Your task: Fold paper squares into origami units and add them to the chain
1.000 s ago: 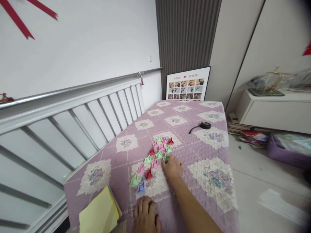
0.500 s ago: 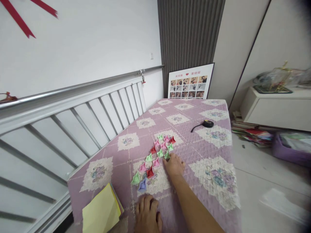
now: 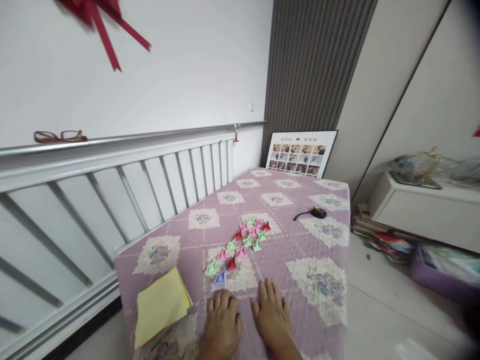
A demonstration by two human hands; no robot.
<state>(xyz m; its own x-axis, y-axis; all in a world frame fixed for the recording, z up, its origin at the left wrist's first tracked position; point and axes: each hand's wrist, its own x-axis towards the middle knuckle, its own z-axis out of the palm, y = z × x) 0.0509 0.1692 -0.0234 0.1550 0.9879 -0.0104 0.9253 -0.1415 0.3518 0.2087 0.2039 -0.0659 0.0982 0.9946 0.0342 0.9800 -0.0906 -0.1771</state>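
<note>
Several small folded paper pieces in green, pink, red and blue lie grouped on the floral purple tablecloth [image 3: 180, 240]. The blue piece [image 3: 219, 277] and a dark red piece [image 3: 231, 263] are at the near end, close to a green piece [image 3: 211, 268]. My left hand [image 3: 223, 320] rests flat on the cloth just below the blue piece, holding nothing. Beside it, my right hand [image 3: 273, 312] lies palm down with its fingers apart, also holding nothing. A stack of yellow paper sheets [image 3: 161, 305] lies left of my left hand.
A black tape measure [image 3: 318, 213] with a strap lies toward the table's far right. A white railing [image 3: 172, 175] runs along the left side. Glasses [image 3: 60, 136] rest on the pipe. A photo board [image 3: 302, 152] leans behind the table; a purple bin [image 3: 442, 275] stands at right.
My right hand has drawn back from the green piece at the group's right side toward the near edge, beside my left hand. The camera view has tilted up and turned left.
</note>
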